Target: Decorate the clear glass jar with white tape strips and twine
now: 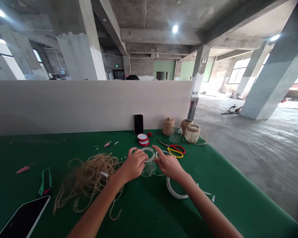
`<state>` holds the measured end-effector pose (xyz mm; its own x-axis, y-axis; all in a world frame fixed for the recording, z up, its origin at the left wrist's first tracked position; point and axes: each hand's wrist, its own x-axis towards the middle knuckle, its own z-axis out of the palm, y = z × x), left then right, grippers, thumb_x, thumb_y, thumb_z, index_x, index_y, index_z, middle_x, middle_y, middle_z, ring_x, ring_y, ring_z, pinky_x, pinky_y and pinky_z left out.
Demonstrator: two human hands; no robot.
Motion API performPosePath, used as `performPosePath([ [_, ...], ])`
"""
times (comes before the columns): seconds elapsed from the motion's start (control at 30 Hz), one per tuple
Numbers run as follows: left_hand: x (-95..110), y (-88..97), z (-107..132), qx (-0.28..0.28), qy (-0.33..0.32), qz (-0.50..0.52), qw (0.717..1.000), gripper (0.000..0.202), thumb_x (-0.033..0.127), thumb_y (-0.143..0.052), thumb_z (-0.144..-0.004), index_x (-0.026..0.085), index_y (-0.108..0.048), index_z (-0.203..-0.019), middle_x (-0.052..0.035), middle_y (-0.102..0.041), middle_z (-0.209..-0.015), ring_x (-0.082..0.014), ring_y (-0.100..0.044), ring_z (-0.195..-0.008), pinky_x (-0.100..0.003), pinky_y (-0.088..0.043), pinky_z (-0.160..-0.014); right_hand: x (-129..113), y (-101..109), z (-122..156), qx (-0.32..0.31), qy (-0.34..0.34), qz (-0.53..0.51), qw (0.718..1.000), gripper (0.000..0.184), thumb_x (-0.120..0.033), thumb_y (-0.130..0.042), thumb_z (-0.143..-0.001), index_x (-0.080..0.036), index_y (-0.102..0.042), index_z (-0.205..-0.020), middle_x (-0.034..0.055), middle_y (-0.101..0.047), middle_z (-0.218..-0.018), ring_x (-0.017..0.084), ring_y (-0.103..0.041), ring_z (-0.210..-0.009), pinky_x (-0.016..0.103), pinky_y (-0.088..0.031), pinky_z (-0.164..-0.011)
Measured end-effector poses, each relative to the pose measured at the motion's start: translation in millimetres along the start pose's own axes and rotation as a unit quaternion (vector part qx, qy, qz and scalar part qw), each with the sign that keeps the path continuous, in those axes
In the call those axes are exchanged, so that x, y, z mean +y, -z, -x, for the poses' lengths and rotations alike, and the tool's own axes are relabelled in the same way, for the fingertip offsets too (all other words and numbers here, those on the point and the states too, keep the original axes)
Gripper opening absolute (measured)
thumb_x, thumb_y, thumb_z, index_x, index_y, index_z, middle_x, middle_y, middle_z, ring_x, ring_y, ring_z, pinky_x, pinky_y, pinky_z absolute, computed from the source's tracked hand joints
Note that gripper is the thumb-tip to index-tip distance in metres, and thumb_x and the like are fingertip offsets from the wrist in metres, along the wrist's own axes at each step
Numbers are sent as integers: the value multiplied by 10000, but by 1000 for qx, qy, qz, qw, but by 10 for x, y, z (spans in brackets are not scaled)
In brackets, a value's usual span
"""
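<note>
A small clear glass jar (pixel 149 165) stands on the green table (pixel 144 211) in front of me. My left hand (pixel 134 164) is wrapped round its left side, fingers curled onto the rim. My right hand (pixel 169 164) sits just right of the jar, index finger stretched toward it, other fingers bent; a thin pale strip seems to run under them, too small to name. A roll of white tape (pixel 175 192) lies under my right wrist. A loose tangle of jute twine (pixel 89 178) spreads left of my left forearm.
Red-and-yellow scissors (pixel 174 150) lie behind my right hand. Red-rimmed lids (pixel 143 139), a leaning phone (pixel 138 124), an empty jar (pixel 175 134) and twine-wrapped jars (pixel 192 133) stand by the white partition (pixel 89 105). A tablet (pixel 23 218) and green strap (pixel 45 181) lie near left.
</note>
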<state>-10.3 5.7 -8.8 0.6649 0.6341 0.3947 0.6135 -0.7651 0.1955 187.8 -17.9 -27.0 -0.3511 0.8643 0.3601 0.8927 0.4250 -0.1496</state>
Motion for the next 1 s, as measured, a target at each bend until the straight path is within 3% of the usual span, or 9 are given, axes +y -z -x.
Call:
performPosePath([
  [0.1,29,-20,-20,2,9,-4,1000,150,207,-375,-860,212,-498,-774,-14,-560,-770,-189,-505,-849,-459,-256,-979,12,24,-1,-6,6,-36,999,550,-249,-355,-898,-183,-152,-1405,-6,-633,-667,165,-580,-577,235,-220,-490],
  [0.2,39,-48,-35,-4,17,-7,1000,202,319,-408,-884,203,-506,-751,-13,-564,-752,-197,-506,-847,-460,-279,-950,6,47,-2,-5,6,-58,998,552,-225,-348,-890,-183,-143,-1401,-13,-629,-668,165,-579,-597,230,-218,-498],
  [0.37,11,-107,-32,7,20,21,1000,139,248,-404,-887,233,-520,-962,-31,-607,-932,-209,-497,-1008,-502,-178,-1008,-29,62,17,-6,-8,-71,997,557,-214,-357,-882,-196,-146,-1398,-12,-642,-715,162,-584,-607,231,-212,-505],
  [0.5,14,-91,-32,10,19,17,1000,126,202,-396,-871,236,-506,-922,-34,-593,-1015,-223,-445,-1108,-507,-135,-1027,-63,55,24,-7,-7,-72,997,588,-209,-369,-873,-198,-122,-1406,-1,-641,-730,165,-587,-628,230,-234,-521],
  [0.73,53,-49,-48,-15,28,21,999,128,148,-333,-854,217,-431,-810,0,-514,-802,-170,-496,-851,-448,-226,-992,-97,109,12,-30,-22,-74,997,599,-199,-357,-855,-208,-109,-1399,-3,-645,-732,157,-574,-598,233,-222,-518],
  [1.0,27,-79,-64,2,11,-12,1000,149,99,-329,-808,195,-382,-707,20,-452,-703,-155,-456,-782,-405,-258,-940,-74,128,-4,-24,-24,-28,999,571,-220,-339,-866,-236,-135,-1400,-8,-643,-719,169,-577,-595,252,-168,-493],
])
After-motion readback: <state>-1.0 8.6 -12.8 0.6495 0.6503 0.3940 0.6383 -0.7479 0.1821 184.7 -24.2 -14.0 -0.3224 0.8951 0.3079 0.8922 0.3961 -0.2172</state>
